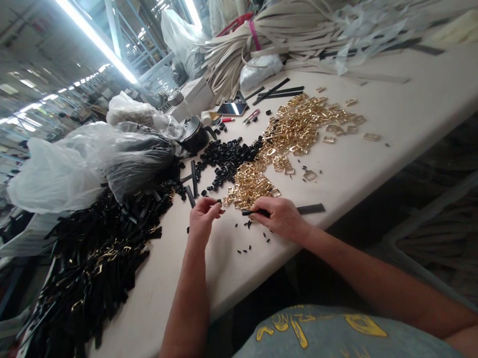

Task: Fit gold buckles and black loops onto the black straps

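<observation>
My right hand [275, 215] is closed around a black strap [311, 209], whose short end pokes out past the fingers on the left. Between the thumb and fingers of my left hand [205, 212] is a small black loop [219, 201], mostly covered by the fingertips. The two hands are apart, a short gap between the loop and the strap's end. Just beyond them lies a heap of gold buckles [252, 182]. Behind my left hand spreads a pile of small black loops [230, 157]. Tiny black bits [244, 251] are scattered in front of the hands.
A big stack of black straps with gold buckles [102, 257] covers the table's left side, plastic bags [139, 163] behind it. Farther back are a lidded black pot [193, 136], a phone [232, 109] and bundled beige straps [266, 31]. The table edge [362, 188] runs diagonally at right.
</observation>
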Demonstrator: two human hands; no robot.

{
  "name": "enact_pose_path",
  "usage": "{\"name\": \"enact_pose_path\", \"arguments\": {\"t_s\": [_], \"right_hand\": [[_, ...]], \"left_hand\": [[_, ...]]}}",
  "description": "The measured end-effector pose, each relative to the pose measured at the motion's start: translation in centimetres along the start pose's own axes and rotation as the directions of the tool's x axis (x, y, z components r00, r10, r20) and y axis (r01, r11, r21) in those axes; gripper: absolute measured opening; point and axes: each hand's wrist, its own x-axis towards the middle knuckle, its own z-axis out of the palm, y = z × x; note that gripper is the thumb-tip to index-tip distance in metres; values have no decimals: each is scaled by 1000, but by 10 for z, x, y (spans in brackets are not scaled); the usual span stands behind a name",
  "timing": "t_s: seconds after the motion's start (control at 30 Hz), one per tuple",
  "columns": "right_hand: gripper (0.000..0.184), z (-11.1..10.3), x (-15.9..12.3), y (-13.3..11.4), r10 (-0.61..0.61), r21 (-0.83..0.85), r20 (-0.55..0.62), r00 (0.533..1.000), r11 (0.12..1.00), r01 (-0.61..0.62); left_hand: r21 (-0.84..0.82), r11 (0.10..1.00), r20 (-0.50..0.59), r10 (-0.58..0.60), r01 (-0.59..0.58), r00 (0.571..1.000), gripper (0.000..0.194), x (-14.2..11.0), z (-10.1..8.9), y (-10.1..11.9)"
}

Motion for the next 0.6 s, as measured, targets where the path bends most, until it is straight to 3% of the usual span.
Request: {"name": "enact_pose_path", "arguments": {"t_s": [0.07,0.17,0.3,0.43,0.6], "right_hand": [[5,0,0,0,1,17,-22,1000,1000,0],[6,0,-1,1,-1,39,-80,997,999,4],[13,0,-2,1,-48,40,-163,985,998,55],[17,-1,-3,0,-76,24,-209,975,996,83],[15,-2,-3,-1,-69,86,-147,987,993,82]], "left_hand": [[-313,943,135,-77,116,988,31,-6,13,2],[-487,828,278,-155,278,948,34,-15,29,4],[-538,754,337,-215,375,916,38,-20,40,4],[-535,740,359,-236,407,903,37,-20,42,0],[-515,801,331,-144,307,932,31,-23,44,-1]]}}
